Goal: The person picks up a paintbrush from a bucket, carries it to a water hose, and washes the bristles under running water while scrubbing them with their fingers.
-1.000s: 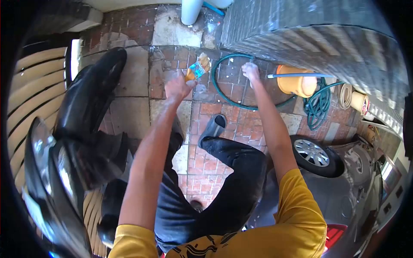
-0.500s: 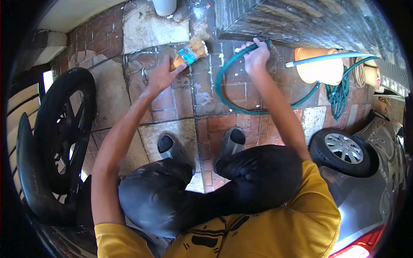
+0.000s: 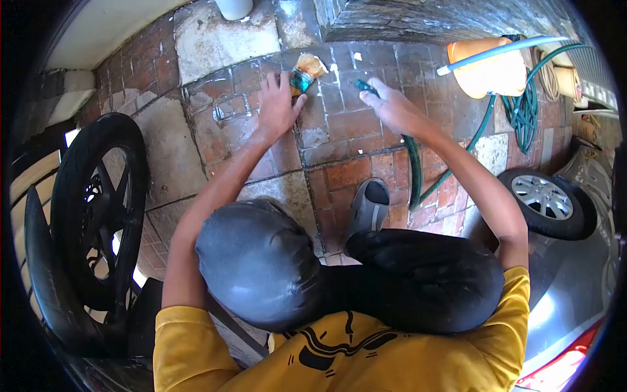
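Observation:
My left hand (image 3: 278, 108) is closed around a paintbrush (image 3: 302, 81) that has a teal band and pale bristles. The brush's bristle end points up and to the right, just above the wet brick floor. To its right, my right hand (image 3: 392, 108) grips a green garden hose (image 3: 414, 171) near its end. The hose end (image 3: 362, 85) pokes out past my fingers, aimed toward the brush. From under my hand the hose hangs down, bends near my right shoe, and runs back up to the right.
An orange bucket (image 3: 480, 65) stands at the right, with a light blue pipe (image 3: 499, 55) across it. Behind it lies a coiled green hose (image 3: 520, 124). A motorcycle wheel (image 3: 98, 209) is on the left, a car wheel (image 3: 542, 199) on the right. A stone-textured wall (image 3: 405, 19) rises ahead.
My right hand has turned the hose end away from the wall toward the brush, and the hose loop has dropped nearer my shoe. My left hand has shifted slightly right with the brush.

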A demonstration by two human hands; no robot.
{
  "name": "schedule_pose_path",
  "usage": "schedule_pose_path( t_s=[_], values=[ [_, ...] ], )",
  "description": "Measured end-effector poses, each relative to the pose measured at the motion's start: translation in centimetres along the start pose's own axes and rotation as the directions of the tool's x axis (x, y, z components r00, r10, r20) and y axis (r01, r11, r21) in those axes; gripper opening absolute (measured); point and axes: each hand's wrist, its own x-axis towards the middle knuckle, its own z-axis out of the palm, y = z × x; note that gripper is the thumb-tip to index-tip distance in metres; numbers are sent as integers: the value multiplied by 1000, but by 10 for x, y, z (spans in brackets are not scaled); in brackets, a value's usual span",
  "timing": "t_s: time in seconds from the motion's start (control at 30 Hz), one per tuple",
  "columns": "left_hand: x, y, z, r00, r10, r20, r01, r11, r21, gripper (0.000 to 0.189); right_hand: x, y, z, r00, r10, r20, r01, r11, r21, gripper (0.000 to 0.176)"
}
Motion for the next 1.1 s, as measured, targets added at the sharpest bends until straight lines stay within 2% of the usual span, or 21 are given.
schedule_pose_path(
  t_s=[0.07,0.2,0.27,0.3,0.37,0.4,0.43,0.5,0.53,0.57,0.63,0.67,0.73,0.77,0.87,0.9,0.93,0.97,1.03,1.07,1.1],
  values=[
    [14,1,-4,995,63,75,-64,998,4,63,-4,-5,-2,992,-64,-109,64,998,-4,42],
    [50,3,-6,954,198,226,-217,974,61,66,-11,-27,-20,970,-151,-190,133,985,-106,39],
    [70,2,-8,906,260,335,-303,949,82,69,-7,-39,-35,989,-127,-73,111,973,-201,42],
    [80,0,-6,907,253,336,-298,951,86,69,-1,-36,-38,989,-132,-67,116,973,-200,42],
    [95,2,-6,861,310,404,-384,916,114,66,10,-23,-41,939,-344,7,329,894,-305,42],
    [105,7,-13,787,227,574,-369,918,142,73,13,-17,-39,940,-342,-5,326,899,-294,42],
    [107,6,-10,783,230,577,-377,915,147,73,18,-17,-36,938,-347,-28,320,893,-317,42],
    [108,1,-4,668,221,710,-562,776,287,83,23,-15,-36,934,-354,-47,318,884,-344,42],
    [109,20,-20,599,104,794,-543,781,307,90,21,-15,-34,945,-317,-78,277,906,-320,39],
    [107,16,-16,595,98,797,-540,784,306,90,21,-15,-32,955,-277,-104,237,927,-292,36],
    [105,7,-7,640,238,731,-562,793,234,85,25,-7,-28,958,-271,-90,241,937,-253,37],
    [101,6,0,638,234,734,-562,793,236,85,26,-4,-26,960,-266,-84,243,944,-222,38],
    [94,8,10,773,220,595,-437,865,248,76,27,-2,-16,969,-226,-94,205,959,-193,39],
    [93,11,15,772,220,596,-437,864,248,76,28,-2,-10,978,-181,-102,163,973,-165,40],
    [88,10,30,832,148,535,-338,899,278,73,39,5,9,958,-243,-152,230,969,-93,38],
    [80,7,37,882,202,426,-338,901,272,70,41,8,15,939,-275,-205,269,961,-56,38],
    [76,7,37,916,255,309,-341,901,268,68,38,0,14,962,-201,-182,205,979,7,37],
    [74,8,38,914,259,311,-347,898,270,68,39,0,16,962,-200,-187,206,979,10,37],
    [66,13,37,944,188,270,-247,947,203,67,41,4,24,954,-219,-205,221,975,-12,36],
    [68,18,35,945,141,296,-205,959,195,61,44,9,33,894,-317,-317,293,948,-123,36],
    [70,22,31,945,144,293,-206,959,193,61,47,18,33,893,-318,-319,292,948,-127,36]
  ],
)
